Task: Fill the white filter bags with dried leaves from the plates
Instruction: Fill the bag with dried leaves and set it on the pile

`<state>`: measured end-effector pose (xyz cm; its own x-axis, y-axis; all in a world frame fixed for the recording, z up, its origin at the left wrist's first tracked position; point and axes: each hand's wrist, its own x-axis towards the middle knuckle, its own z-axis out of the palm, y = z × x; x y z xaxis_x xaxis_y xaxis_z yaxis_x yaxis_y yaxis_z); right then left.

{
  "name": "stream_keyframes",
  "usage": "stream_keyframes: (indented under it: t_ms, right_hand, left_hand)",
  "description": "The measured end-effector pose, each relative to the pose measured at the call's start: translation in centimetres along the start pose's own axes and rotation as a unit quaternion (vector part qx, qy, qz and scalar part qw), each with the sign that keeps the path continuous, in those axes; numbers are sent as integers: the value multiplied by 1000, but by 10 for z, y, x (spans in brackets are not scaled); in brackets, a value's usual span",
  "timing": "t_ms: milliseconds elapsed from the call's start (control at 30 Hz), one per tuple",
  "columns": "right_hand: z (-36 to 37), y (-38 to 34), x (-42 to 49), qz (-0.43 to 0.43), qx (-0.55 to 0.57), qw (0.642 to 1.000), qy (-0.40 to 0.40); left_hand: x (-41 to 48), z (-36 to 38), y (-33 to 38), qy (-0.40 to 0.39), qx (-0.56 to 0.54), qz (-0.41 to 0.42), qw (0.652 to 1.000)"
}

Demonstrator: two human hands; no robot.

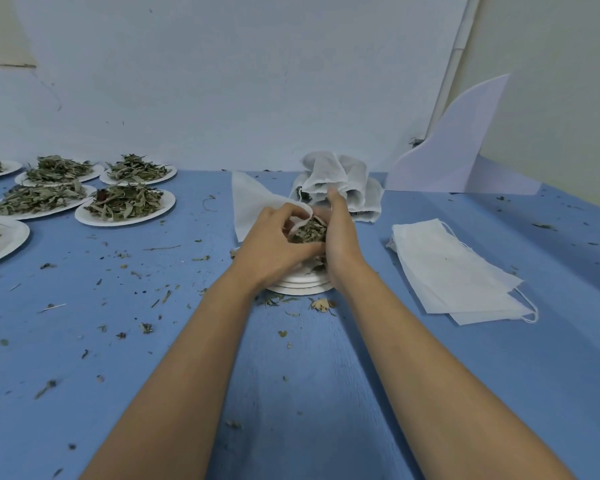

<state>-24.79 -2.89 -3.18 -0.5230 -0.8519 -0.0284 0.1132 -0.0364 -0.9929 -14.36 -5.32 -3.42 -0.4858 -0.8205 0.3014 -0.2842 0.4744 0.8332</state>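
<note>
With filled bags (pixel 340 181) piled behind, our left hand (pixel 274 244) pinches a filter bag's (pixel 250 202) mouth above the emptied plates (pixel 302 288), our flat right hand (pixel 340 237) pushes dried leaves (pixel 309 232) in, and several full plates (pixel 125 218) and unused bags (pixel 454 271) remain.

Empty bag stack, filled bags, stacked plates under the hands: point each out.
empty bag stack (pixel 454 271), head view, middle of top bag.
filled bags (pixel 326 171), head view, front bag.
stacked plates (pixel 298 287), head view, near rim.

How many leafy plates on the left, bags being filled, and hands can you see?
White paper plates heaped with dried green leaves: 6
White filter bag being filled: 1
Bare hands, left hand and right hand: 2
Total: 9
</note>
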Motion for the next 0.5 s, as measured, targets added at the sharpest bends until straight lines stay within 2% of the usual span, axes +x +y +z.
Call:
stream_keyframes:
  t_ms: [233,500]
  right_hand:
    - [10,3,-10,-15,-10,999,-39]
    - [16,2,-18,-38,-64,997,-16]
  left_hand:
    - [2,1,-1,126,-17,-16,992]
    - [4,0,-6,175,-65,-47,981]
